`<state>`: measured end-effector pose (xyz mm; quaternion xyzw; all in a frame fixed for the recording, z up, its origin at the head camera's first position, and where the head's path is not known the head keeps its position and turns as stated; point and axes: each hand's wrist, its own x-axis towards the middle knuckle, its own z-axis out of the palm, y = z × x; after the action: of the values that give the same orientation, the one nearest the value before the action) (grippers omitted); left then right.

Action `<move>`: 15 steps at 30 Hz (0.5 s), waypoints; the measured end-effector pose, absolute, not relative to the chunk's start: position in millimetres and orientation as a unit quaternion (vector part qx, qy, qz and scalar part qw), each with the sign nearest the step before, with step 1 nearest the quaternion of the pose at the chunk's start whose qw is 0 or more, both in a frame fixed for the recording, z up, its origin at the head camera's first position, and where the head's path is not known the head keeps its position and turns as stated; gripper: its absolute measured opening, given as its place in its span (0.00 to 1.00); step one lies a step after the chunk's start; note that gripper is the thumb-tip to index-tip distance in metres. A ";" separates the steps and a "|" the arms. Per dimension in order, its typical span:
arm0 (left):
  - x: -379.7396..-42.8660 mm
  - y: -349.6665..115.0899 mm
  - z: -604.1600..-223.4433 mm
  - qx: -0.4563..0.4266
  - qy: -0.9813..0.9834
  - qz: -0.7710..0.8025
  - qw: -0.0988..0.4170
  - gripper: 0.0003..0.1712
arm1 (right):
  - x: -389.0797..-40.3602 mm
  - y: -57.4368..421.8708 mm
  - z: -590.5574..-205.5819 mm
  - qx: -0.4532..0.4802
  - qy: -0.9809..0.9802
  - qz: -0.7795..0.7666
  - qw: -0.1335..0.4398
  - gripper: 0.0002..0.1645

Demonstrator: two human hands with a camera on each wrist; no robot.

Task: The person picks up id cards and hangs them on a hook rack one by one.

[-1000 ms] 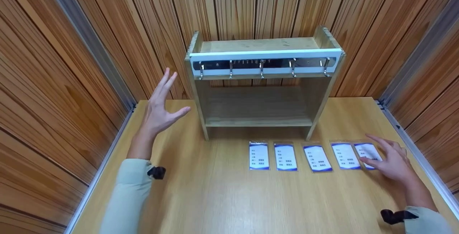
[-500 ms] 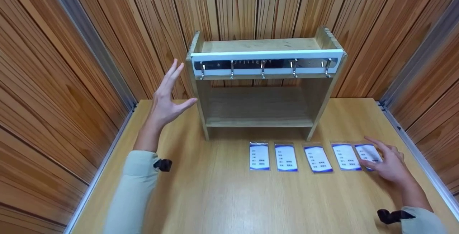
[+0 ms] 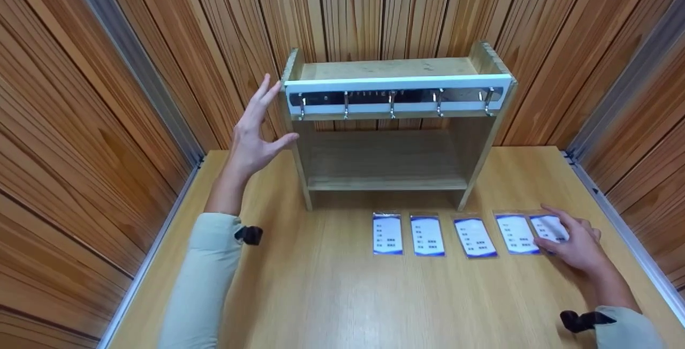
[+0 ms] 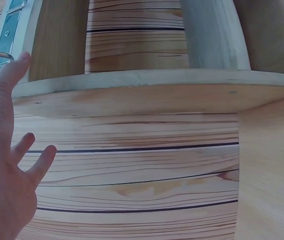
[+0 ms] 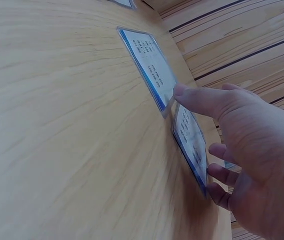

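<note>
A wooden shelf rack [image 3: 385, 183] stands at the back, a white strip with several metal hooks [image 3: 392, 104] across its upper front. My left hand [image 3: 251, 143], fingers spread and holding nothing, is right at the rack's left side panel [image 4: 142, 95]. My right hand [image 3: 578, 242] reaches over the rightmost white-and-blue card [image 3: 548, 227] in a clear sleeve. In the right wrist view its thumb lies over where this card [image 4: 4, 35] is not visible, but the rightmost card [image 5: 190, 137] shows between thumb and fingers, lying on the table.
Several similar cards lie in a row left of it: one close beside it [image 3: 516, 234], others at the middle of the wooden table [image 3: 342, 295]. Wood-panelled walls [image 3: 348, 12] with metal rails [image 3: 615, 199] enclose the table's back and sides.
My left hand has moved up and right, closer to the rack's side. My right hand has shifted slightly left over the rightmost card. The cards and rack stay put.
</note>
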<state>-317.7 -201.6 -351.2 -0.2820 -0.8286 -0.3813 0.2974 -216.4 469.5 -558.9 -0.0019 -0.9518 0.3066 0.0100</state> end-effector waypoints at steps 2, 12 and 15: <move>-318.7 -200.1 -348.4 -0.281 -0.830 -0.380 0.296 0.51 | -217.9 470.6 -559.5 -0.001 -0.952 0.306 0.008 0.53; -321.5 -195.4 -337.2 -0.269 -0.828 -0.398 0.291 0.46 | -218.1 469.0 -562.0 -0.013 -0.951 0.308 0.012 0.50; -322.4 -193.8 -334.7 -0.268 -0.830 -0.399 0.282 0.43 | -217.3 468.6 -563.6 -0.009 -0.951 0.308 0.026 0.49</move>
<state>-322.4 -193.8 -334.7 -0.2679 -0.8301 -0.3995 0.2822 -217.3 468.6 -563.6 -0.0089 -0.9509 0.3083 0.0261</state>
